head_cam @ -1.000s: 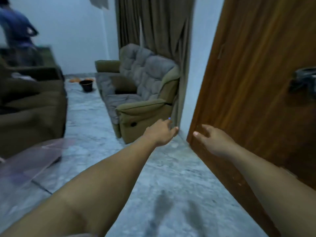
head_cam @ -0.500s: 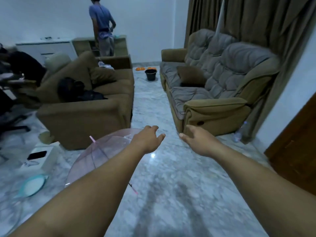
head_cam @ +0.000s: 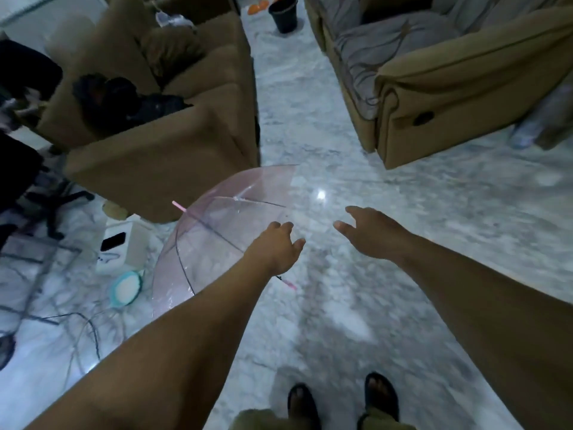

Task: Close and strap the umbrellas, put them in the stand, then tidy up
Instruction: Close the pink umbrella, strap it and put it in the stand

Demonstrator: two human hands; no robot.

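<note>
Status: early. The clear pink-tinted dome umbrella [head_cam: 217, 231] is fully open, lying on its side on the grey-white marble floor [head_cam: 434, 228], just beside the front corner of the brown fabric armchair [head_cam: 161, 162]. Not closed, not strapped, not stowed. No stand identifiable in view; the small black bucket [head_cam: 282, 13] at the far end of the aisle could be one, can't tell. Only one umbrella visible.

Hands: left hand [head_cam: 276, 248] reaches out over the canopy's right edge, fingers loosely spread, holding nothing. Can't tell if it touches the plastic. Right hand [head_cam: 369, 232] extended over bare floor, fingers relaxed, also holding nothing, apart from the umbrella.

Materials/shapes:
- Canopy: thin transparent film, glossy, thin dark ribs curving under it; pink ferrule tip [head_cam: 179, 206] sticking out top left, pink shaft end visible near the left wrist.
- Floor: polished stone, veined, shows a light reflection, likely slick.
- Olive-tan upholstered recliner sofa [head_cam: 449, 88] on the right, soft, grey seat cushions.
- Clutter left of umbrella: white box [head_cam: 130, 243] with a black phone [head_cam: 113, 241] on top, round teal-rimmed lid or dish [head_cam: 125, 288], loose dark cables [head_cam: 77, 324].

Left: grab, collapse, strap, find stand, then the clutter.
</note>
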